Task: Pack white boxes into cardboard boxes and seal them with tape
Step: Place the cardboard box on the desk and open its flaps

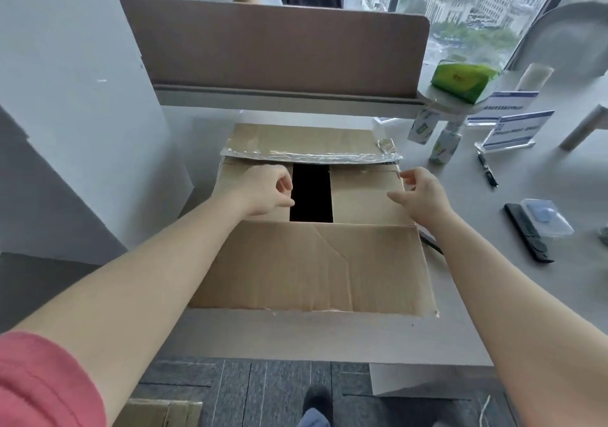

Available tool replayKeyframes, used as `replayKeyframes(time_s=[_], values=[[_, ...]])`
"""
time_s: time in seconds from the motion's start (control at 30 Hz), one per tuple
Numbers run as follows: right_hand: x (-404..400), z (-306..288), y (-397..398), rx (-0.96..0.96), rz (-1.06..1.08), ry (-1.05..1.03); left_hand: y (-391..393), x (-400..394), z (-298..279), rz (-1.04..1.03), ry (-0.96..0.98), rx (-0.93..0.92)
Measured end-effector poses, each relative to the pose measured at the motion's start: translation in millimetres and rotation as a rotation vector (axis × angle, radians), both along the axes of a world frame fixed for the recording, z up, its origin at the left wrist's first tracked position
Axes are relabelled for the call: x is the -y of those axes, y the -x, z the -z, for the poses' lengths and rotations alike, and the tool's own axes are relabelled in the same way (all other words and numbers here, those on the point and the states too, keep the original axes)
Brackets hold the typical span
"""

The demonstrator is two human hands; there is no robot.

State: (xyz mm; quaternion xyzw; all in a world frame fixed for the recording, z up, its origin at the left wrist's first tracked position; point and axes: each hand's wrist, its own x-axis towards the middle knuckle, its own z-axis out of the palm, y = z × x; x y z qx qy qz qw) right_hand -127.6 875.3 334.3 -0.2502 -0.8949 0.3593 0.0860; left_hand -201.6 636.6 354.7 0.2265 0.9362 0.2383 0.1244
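Note:
A brown cardboard box point(312, 262) sits on the grey desk in front of me. Its near long flap is spread flat toward me and the far flap point(306, 145), edged with crinkled clear tape, lies back. Both short side flaps are folded in, leaving a dark gap point(311, 196) between them. My left hand point(266, 193) rests on the left side flap with fingers curled, holding nothing that I can see. My right hand point(421, 196) hovers at the right side flap's outer edge, fingers loosely bent. No white boxes show; the inside is dark.
A brown divider panel point(276, 51) stands behind the box. To the right lie a black pen point(488, 174), a black remote point(528, 232), a clear plastic case point(547, 217), sign holders point(516, 130), small cartons point(444, 147) and a green pack point(460, 79). Another carton point(158, 413) is on the floor.

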Motion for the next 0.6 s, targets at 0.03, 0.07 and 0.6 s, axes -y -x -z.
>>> replayKeyframes(time_s=[0.03, 0.07, 0.6], values=[[-5.0, 0.5, 8.5, 0.005, 0.015, 0.033, 8.3, -4.2, -0.8, -0.025, -0.018, -0.089], [-9.6, 1.3, 16.5, 0.003, 0.031, 0.069, 16.3, -8.7, -0.6, -0.047, -0.013, -0.163], [-51.5, 11.1, 85.4, -0.12, -0.036, 0.242, 85.7, -37.2, 15.0, -0.152, 0.028, -0.707]])
